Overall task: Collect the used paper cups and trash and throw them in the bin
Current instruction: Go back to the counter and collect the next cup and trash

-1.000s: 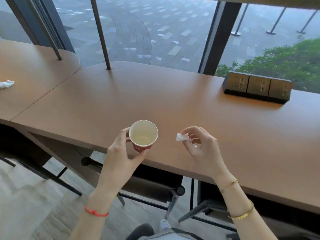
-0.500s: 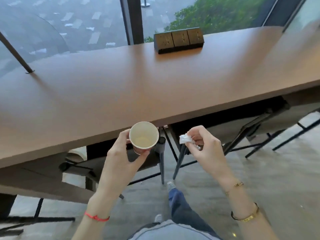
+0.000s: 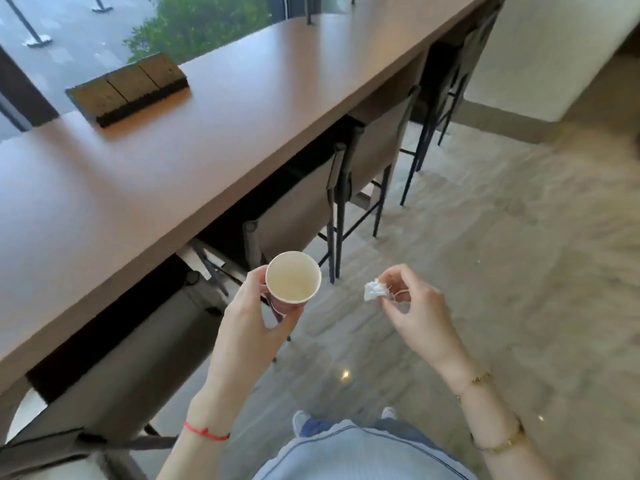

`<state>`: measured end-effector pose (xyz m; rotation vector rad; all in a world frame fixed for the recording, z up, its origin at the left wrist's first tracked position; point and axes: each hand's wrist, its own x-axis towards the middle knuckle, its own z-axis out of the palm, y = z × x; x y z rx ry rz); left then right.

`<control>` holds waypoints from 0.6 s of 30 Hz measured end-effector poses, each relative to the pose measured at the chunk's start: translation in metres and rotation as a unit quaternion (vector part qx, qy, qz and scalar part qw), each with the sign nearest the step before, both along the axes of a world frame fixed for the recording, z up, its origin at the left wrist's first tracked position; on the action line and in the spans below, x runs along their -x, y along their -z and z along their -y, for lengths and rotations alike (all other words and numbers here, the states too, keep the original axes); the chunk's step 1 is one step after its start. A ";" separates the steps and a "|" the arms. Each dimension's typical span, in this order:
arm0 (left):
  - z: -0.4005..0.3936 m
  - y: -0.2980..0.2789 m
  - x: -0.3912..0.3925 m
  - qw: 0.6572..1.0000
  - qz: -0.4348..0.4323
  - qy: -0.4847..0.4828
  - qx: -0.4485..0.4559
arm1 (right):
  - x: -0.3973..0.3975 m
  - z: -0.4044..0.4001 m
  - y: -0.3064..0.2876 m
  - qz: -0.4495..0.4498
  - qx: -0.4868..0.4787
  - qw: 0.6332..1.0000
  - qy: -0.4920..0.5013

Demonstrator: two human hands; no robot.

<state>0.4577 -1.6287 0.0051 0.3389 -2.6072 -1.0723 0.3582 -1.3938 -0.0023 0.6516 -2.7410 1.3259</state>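
The pale stone floor (image 3: 485, 271) fills the right and lower part of the view, blurred toward the far right. Over the left half runs the long brown tabletop (image 3: 173, 150), slanting from the lower left up to the top right, with windows and green foliage behind it. Under its near edge stand several high stools (image 3: 377, 147) with dark thin legs, tucked in close to the edge. On the tabletop, near the window side, sits a dark socket block (image 3: 128, 88) with three brass-coloured faces.

At the bottom centre the person's light blue top (image 3: 360, 455) shows, with shoe tips on the floor just beyond it.

The left hand (image 3: 256, 327) is raised in front of the body, off the tabletop and over the floor. Its grip is closed round the paper cup (image 3: 292, 280) — thumb on one side, fingers on the other, low on the red wall. The cup stands upright, its mouth toward the camera, the inside pale with a faint yellowish tint at the bottom. A red string circles that wrist.

The right hand (image 3: 412, 306) is held at the same height, well apart from the cup. Its grip is narrow — fingertips pinch a small crumpled white paper scrap (image 3: 373, 291), which sticks out toward the cup. Gold bracelets sit on that wrist and forearm.
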 end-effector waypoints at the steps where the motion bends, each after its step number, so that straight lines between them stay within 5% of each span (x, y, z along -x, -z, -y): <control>1: -0.013 -0.001 0.007 1.000 -0.002 0.023 0.004 | -0.005 -0.017 0.001 0.002 0.005 1.000 0.021; 18: -0.390 0.012 0.054 0.934 0.002 0.356 -0.026 | -0.149 -0.393 0.012 0.016 0.002 0.922 0.387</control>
